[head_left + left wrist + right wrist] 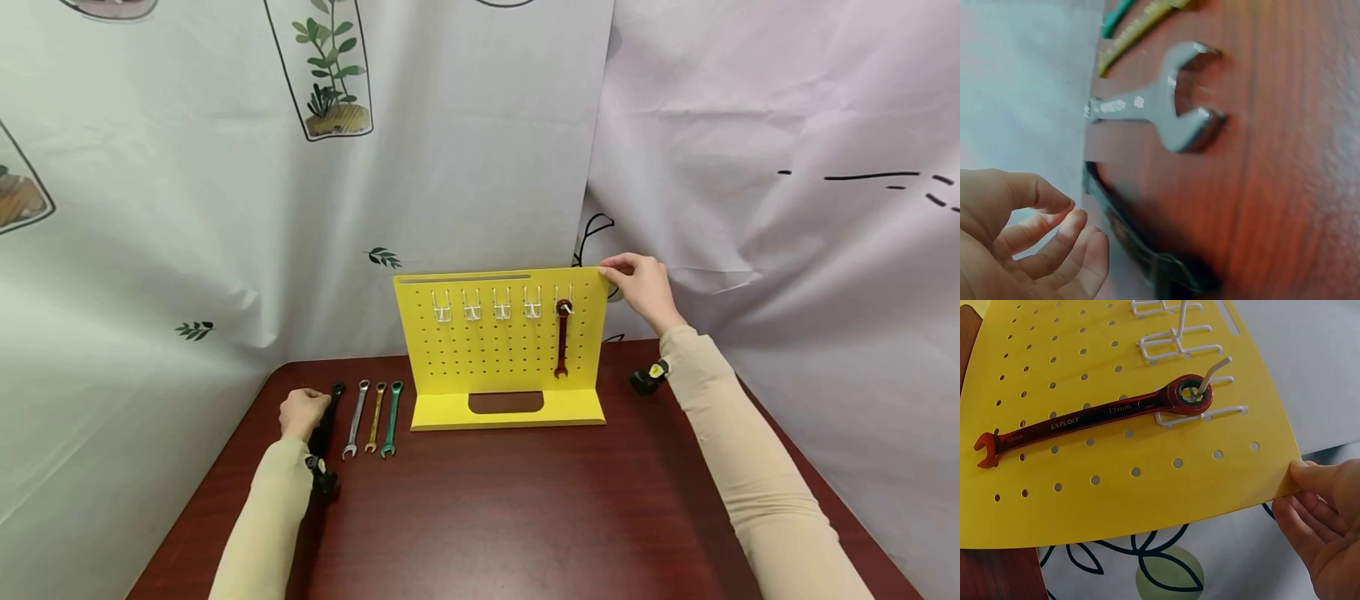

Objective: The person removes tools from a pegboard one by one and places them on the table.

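My left hand hovers beside a black wrench at the left of the table. Its fingers bend loosely, thumb near the fingertips, and nothing shows between them in the left wrist view. To its right lie a silver wrench, a yellow wrench and a green wrench. With thumb and fingers, my right hand pinches the upper right corner of a yellow pegboard. A red combination wrench hangs by its ring end from the rightmost white hook.
Several more white wire hooks line the upper part of the pegboard, with no tools on them. The pegboard stands on its flat base near the back of the dark red table. A printed white cloth hangs close behind.
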Demonstrator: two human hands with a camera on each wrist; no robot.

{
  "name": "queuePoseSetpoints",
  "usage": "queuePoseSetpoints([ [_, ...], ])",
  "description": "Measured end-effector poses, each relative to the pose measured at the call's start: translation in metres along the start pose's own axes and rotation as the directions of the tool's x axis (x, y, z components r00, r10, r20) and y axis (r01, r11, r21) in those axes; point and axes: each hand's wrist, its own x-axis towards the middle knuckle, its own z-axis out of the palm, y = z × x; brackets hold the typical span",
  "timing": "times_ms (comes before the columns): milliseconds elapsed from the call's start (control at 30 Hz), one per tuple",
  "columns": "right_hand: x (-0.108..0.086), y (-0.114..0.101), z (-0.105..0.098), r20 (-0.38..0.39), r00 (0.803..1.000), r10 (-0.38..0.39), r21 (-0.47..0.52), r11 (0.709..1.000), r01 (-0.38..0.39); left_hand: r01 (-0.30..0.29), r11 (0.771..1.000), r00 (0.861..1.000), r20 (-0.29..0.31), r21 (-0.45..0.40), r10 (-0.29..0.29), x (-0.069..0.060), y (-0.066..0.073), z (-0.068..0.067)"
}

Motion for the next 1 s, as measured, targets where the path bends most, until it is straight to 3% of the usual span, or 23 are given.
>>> queuePoseSetpoints([
  [267,0.0,0.001,-0.001,0.001,1.0,0.007,0.007,1.0,-0.007,-0.027,0.996,0.999,-0.019,-0.088,0.025,0.006,0.018,-0.001],
  [567,-0.001,0.003,0.0,0.002,1.0,0.003,0.003,1.0,-0.003,-0.105,0.976,0.992,0.048,-0.19,0.116,0.001,0.044,0.0],
  [1000,-0.002,-0.001,0.0,-0.003,1.0,0.01,0.004,1.0,-0.01,-0.131,0.936,0.973,0.139,-0.326,0.184,-0.005,0.088,0.012],
])
